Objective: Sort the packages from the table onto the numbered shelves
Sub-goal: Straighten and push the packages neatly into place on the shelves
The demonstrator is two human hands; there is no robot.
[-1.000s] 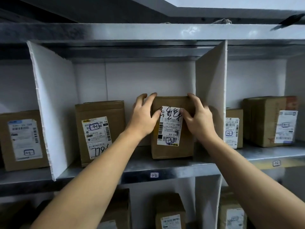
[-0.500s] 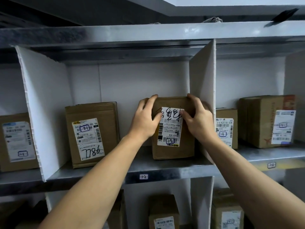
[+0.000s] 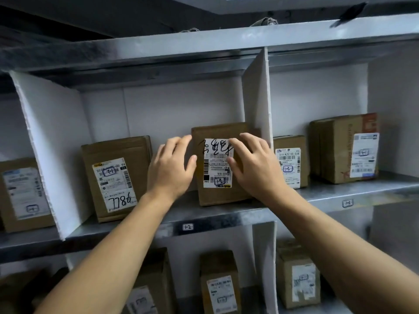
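Note:
A brown cardboard package with a white label marked in black pen stands upright on the metal shelf, in the compartment tagged 1-2, close to the white divider. My left hand lies against its left edge, fingers spread, thumb on the front face. Fingers apart, my right hand rests flat on the label and the right part of the front. Neither hand wraps around the package.
A second labelled box marked 7786 stands left in the same compartment. Another white divider bounds it on the left. Boxes fill the right compartment, one box the left. More boxes sit on the lower shelf.
Both hands have slid from gripping the package's upper corners to lying flat on its front. The package sits further back and nearer the right divider.

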